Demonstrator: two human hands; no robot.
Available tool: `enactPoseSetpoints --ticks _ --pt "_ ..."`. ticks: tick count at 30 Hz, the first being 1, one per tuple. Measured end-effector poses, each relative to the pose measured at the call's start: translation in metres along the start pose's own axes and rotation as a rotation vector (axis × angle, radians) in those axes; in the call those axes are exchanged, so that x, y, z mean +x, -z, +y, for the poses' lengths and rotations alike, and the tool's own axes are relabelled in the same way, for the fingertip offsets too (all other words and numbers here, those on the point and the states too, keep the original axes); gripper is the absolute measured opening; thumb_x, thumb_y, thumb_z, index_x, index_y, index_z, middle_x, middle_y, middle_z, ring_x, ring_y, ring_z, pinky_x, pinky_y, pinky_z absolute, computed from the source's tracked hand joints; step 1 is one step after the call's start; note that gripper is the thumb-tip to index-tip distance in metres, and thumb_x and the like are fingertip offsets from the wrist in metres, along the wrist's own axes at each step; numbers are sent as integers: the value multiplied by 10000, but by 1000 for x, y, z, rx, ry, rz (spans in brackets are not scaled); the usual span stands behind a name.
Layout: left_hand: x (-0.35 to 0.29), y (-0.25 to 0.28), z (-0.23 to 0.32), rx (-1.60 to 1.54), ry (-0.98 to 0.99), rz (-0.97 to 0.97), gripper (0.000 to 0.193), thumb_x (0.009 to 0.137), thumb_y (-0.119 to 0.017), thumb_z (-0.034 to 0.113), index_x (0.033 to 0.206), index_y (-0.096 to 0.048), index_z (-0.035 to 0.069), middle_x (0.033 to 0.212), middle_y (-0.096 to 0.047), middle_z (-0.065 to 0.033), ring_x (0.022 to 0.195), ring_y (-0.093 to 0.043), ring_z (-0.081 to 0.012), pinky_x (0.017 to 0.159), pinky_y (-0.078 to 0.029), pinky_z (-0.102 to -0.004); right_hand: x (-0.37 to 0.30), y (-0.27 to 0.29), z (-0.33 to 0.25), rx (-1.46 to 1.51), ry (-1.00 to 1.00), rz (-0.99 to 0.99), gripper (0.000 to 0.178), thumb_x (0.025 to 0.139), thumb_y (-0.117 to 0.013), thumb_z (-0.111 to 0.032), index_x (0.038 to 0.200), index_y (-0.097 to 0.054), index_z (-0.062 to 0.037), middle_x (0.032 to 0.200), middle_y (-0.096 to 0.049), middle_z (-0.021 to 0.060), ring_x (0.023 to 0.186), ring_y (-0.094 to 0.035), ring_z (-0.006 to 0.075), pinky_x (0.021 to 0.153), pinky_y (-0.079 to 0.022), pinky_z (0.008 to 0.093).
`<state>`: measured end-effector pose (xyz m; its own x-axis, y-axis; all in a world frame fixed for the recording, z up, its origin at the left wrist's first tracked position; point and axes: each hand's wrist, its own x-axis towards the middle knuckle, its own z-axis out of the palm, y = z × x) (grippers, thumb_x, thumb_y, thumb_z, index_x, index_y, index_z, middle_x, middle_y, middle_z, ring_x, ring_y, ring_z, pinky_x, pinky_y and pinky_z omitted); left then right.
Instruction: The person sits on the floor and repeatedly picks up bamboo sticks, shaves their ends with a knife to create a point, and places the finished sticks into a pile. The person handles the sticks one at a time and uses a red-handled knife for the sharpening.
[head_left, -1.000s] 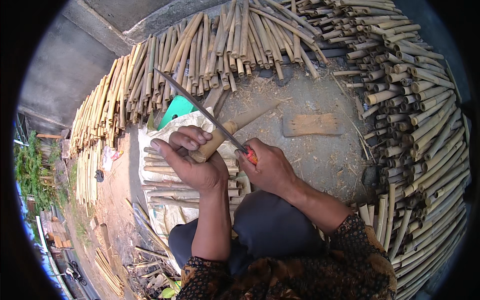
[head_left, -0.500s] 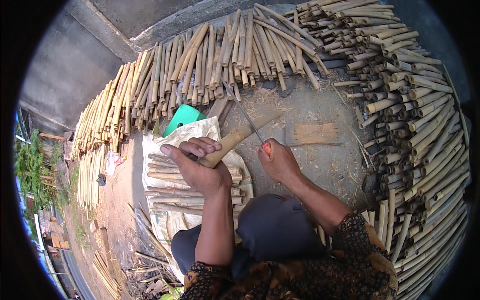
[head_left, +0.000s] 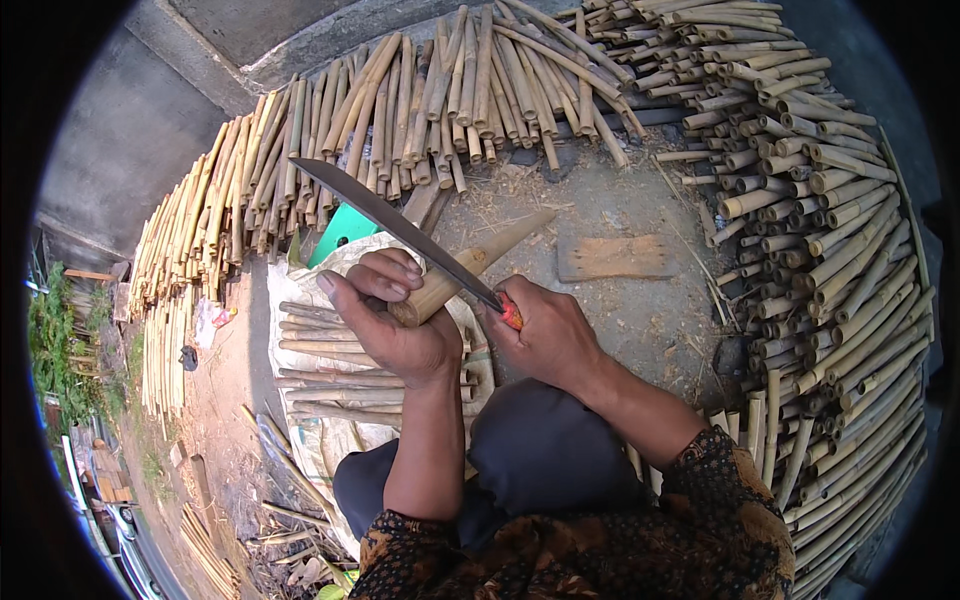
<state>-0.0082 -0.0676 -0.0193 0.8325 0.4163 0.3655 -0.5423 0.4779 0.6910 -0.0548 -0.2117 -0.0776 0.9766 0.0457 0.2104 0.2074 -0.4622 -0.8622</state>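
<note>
My left hand (head_left: pixel 392 322) grips a short bamboo piece (head_left: pixel 478 262) near its lower end; its tapered tip points up and to the right over the ground. My right hand (head_left: pixel 545 335) holds a long dark knife (head_left: pixel 395 222) by its red handle. The blade slants up to the left, crossing above the bamboo piece and my left fingers. Both forearms come from the lower edge, over my dark trousers (head_left: pixel 545 455).
A white sack (head_left: pixel 330 420) with several cut bamboo lengths lies left of my knees. Bamboo sticks (head_left: pixel 420 100) are stacked along the wall, bamboo tubes (head_left: pixel 830 260) piled at right. A flat wooden board (head_left: pixel 612 256) lies on the dirt. A green object (head_left: pixel 340 228) sits by the sack.
The knife was down, with its blade near the bamboo tip, half a second ago; now it is raised again and slants up-left. The left hand still holds the bamboo piece.
</note>
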Motion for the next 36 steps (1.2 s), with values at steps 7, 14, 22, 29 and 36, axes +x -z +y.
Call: enactPoseSetpoints --ticks 7,14,22,29,36 --pt "4 -2 9 -35 150 110 575 1089 -358 498 666 -391 110 646 -437 -73 696 -464 -197 724 -411 -332 5 -6 -3 -40 -26 -10 223 938 -662 -184 943 -591 27 739 -647 242 708 -667 449 621 -508 481" --pt "4 6 14 -46 204 126 585 1084 -334 531 691 -417 106 613 -445 -76 658 -473 -209 715 -422 -326 8 -4 -1 -117 -242 -8 278 954 -633 -227 963 -594 48 769 -661 282 745 -678 467 655 -519 500" --pt "-5 12 5 -166 16 45 627 1071 -207 580 724 -421 103 652 -438 -85 622 -456 -182 602 -427 -288 0 -9 5 -89 -197 -44 270 951 -628 -210 938 -576 54 748 -652 297 730 -672 477 645 -522 510" --pt "4 20 6 -129 165 19 655 1085 -226 550 654 -425 99 617 -453 -84 610 -475 -214 614 -434 -314 3 -9 -4 -53 -32 -19 230 914 -668 -177 933 -569 30 739 -644 252 720 -676 447 647 -528 495" --pt "2 21 13 -164 199 158 659 1074 -270 570 643 -431 99 650 -483 -81 720 -496 -227 741 -421 -363 11 -19 -4 -50 30 -40 240 935 -659 -192 923 -584 35 735 -649 256 734 -678 449 631 -520 487"
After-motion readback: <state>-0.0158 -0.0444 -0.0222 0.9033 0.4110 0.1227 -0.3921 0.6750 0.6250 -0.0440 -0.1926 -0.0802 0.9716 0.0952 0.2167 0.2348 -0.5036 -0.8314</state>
